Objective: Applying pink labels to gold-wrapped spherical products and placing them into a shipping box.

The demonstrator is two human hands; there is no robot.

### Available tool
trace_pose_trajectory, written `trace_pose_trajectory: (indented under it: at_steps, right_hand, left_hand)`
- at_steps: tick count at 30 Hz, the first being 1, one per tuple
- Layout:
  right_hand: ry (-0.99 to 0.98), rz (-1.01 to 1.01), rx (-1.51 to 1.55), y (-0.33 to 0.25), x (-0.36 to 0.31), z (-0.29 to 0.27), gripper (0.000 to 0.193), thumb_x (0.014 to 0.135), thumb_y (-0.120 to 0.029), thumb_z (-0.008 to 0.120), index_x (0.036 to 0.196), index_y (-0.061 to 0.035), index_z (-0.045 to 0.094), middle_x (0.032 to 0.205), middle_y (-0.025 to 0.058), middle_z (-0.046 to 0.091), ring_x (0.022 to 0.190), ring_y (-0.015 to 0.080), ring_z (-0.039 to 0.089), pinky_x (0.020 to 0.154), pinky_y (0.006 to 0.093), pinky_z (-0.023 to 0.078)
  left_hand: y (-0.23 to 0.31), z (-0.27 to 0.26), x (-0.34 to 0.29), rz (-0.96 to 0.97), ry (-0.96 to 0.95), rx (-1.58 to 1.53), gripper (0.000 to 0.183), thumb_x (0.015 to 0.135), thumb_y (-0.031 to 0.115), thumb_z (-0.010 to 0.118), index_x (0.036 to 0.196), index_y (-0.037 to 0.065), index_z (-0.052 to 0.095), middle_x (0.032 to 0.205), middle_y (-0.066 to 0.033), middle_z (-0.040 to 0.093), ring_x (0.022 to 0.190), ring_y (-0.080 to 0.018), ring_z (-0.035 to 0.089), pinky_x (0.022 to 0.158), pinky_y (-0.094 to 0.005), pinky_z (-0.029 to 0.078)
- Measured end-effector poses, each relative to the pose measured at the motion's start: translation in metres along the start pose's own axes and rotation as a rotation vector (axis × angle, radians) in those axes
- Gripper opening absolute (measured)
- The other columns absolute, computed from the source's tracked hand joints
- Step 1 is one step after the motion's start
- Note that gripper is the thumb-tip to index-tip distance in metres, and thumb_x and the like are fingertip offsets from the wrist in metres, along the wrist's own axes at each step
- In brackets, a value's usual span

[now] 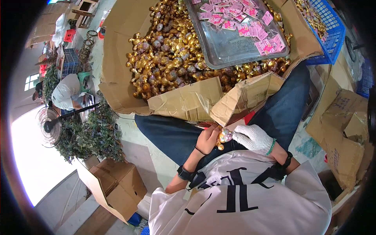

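Note:
Close to my lap, my bare left hand (207, 140) is closed round a small shiny gold ornament (225, 136) with a pinkish-silver glittery part and rounded knobs. My right hand (253, 138), in a white knitted glove with a green cuff edge, meets the ornament from the right, its fingertips pressed together against it. Whether something small sits between those fingertips is hidden. Beyond my hands, a big open cardboard box (184, 100) holds a heap of similar gold ornaments (168, 55). On the heap rests a grey metal tray (227, 53) with many pink cards (256, 29).
A blue plastic crate (333, 39) with more gold pieces stands at the far right. Flattened cardboard (340, 133) lies on the right. To the left are an open carton (117, 188), a fan (49, 126), leafy branches (94, 133) and another person (66, 92) bending over.

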State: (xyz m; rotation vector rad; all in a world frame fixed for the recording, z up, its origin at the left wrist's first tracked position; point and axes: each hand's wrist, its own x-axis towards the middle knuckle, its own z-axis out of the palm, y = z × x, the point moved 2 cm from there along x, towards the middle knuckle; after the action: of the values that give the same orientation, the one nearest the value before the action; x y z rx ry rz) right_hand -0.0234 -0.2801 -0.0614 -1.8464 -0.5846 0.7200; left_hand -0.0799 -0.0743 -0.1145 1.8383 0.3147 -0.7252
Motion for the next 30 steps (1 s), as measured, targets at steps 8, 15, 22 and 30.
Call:
trace_pose_trajectory:
  at_steps: [8, 15, 22, 30]
  right_hand:
    - [-0.004, -0.067, -0.027, -0.002, 0.0, 0.0, 0.019, 0.09, -0.023, 0.055, 0.093, -0.0045, 0.057, 0.077, 0.0191, 0.06, 0.07, 0.038, 0.059, 0.056, 0.044, 0.046]
    - [-0.009, -0.005, -0.021, -0.004, 0.0, 0.001, 0.018, 0.087, -0.02, 0.059, 0.084, -0.0031, 0.054, 0.073, 0.0177, 0.054, 0.069, 0.0373, 0.056, 0.055, 0.0436, 0.042]
    - [0.021, -0.016, -0.002, -0.003, 0.0, 0.001, 0.019, 0.088, -0.022, 0.058, 0.082, -0.005, 0.053, 0.071, 0.0191, 0.054, 0.068, 0.0394, 0.056, 0.054, 0.0455, 0.041]
    - [-0.007, 0.013, 0.0, -0.004, 0.001, 0.0, 0.019, 0.087, -0.022, 0.058, 0.083, -0.0046, 0.053, 0.071, 0.0191, 0.054, 0.068, 0.0398, 0.056, 0.054, 0.0461, 0.041]
  left_hand:
    - [-0.006, 0.002, 0.003, 0.048, 0.032, -0.089, 0.03, 0.095, 0.022, 0.041, 0.095, -0.003, 0.057, 0.074, -0.0194, 0.059, 0.069, -0.0311, 0.06, 0.064, -0.0355, 0.045]
    - [-0.002, 0.001, 0.002, 0.106, 0.059, -0.059, 0.03, 0.095, 0.022, 0.041, 0.096, -0.003, 0.057, 0.072, -0.0191, 0.058, 0.067, -0.0304, 0.059, 0.063, -0.0352, 0.045]
    - [0.004, 0.0, 0.001, 0.088, 0.052, 0.002, 0.031, 0.094, 0.023, 0.041, 0.099, -0.003, 0.058, 0.074, -0.0197, 0.06, 0.07, -0.0313, 0.061, 0.063, -0.0363, 0.045]
    - [-0.003, 0.001, 0.002, 0.088, 0.062, -0.003, 0.031, 0.094, 0.023, 0.042, 0.098, -0.003, 0.058, 0.071, -0.0204, 0.059, 0.066, -0.0314, 0.061, 0.061, -0.0364, 0.045]
